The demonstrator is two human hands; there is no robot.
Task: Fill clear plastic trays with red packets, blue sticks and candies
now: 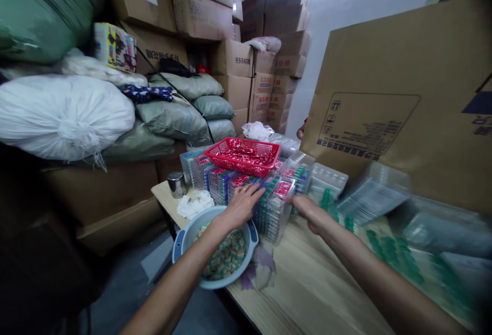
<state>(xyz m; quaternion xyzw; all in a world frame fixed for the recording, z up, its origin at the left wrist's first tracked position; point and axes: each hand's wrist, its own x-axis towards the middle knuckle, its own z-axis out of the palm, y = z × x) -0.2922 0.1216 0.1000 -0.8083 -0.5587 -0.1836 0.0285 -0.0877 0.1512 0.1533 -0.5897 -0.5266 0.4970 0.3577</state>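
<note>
My left hand (243,203) rests with fingers stretched flat on a row of clear plastic trays (230,184) filled with small red and green items, standing on edge on a wooden table (307,284). My right hand (307,209) reaches toward the near end of the same stack (274,207); its fingers are blurred and curled against the trays. A red plastic basket (243,154) of red items sits on top of the trays. Under my left forearm is a blue-grey basin (180,245) holding several small coloured pieces.
A large cardboard sheet (403,99) stands at the right, with another person's hand (300,131) at its edge. Loose clear trays (369,196) lie blurred on the table. A metal cup (177,184) and white cloth (195,203) sit at the corner. Sacks and boxes are piled behind.
</note>
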